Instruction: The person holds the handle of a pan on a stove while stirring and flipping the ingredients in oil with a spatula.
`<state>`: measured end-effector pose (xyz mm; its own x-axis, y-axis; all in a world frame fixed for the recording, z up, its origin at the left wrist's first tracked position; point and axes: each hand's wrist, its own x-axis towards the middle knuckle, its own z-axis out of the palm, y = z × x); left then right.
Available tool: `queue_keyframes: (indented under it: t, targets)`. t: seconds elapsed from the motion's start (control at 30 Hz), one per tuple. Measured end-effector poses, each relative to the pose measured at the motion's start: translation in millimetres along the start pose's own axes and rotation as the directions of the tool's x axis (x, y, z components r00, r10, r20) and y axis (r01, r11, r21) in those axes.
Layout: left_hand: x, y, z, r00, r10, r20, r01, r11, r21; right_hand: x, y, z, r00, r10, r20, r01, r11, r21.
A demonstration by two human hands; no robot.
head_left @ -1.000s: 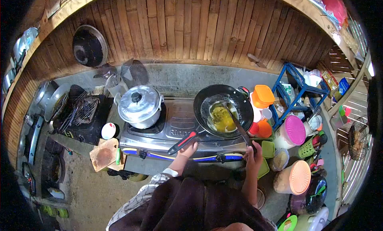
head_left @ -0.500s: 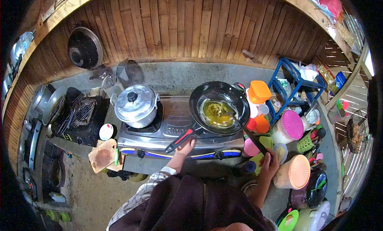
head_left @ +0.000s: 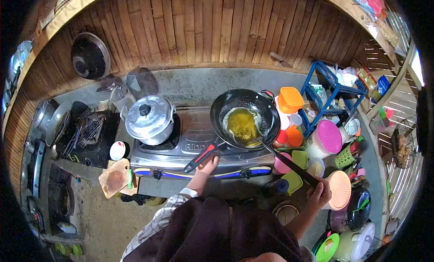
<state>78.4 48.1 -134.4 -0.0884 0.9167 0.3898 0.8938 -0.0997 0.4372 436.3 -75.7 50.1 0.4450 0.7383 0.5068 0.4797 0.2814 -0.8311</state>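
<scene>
A black wok (head_left: 226, 99) sits on the right burner of the steel gas stove (head_left: 194, 131), with yellow oily liquid and pale froth (head_left: 244, 125) in it. My right hand (head_left: 320, 194) is closed on the dark handle of a spatula (head_left: 294, 166), whose blade dips into the liquid near the wok's lower rim. The wok's black-and-red handle (head_left: 199, 159) points down left. My left hand (head_left: 208, 164) is right beside that handle, partly behind it; whether its fingers grip it is hard to see.
Left of the wok stands a lidded silver pot (head_left: 149, 119). Beyond it are a cutting board (head_left: 114, 178) and a charred grill (head_left: 92, 128). Plastic containers, including an orange one (head_left: 290, 100), and a blue rack (head_left: 332, 97) crowd the right side.
My right hand has moved right and down with the spatula, and the blade has shifted toward the wok's lower edge. The yellow mass in the liquid has moved down. The view has shifted slightly.
</scene>
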Motion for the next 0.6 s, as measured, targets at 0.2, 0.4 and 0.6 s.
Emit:
queue_keyframes:
  t: [0.2,0.4,0.6]
  targets:
    - [-1,2,0,0.999,-0.004,-0.037,0.002,0.999,-0.051,2,6,-1,0.994,-0.111,-0.024,0.109,0.992,-0.065]
    - [0,-1,1,1.0,0.0,0.028,0.0,1.0,0.016,2,9,6,0.988,-0.147,-0.053,0.15,0.987,0.05]
    - [1,7,-9,1.0,-0.003,-0.012,0.004,1.0,0.023,1,29,14,0.986,-0.168,-0.024,0.168,0.986,0.014]
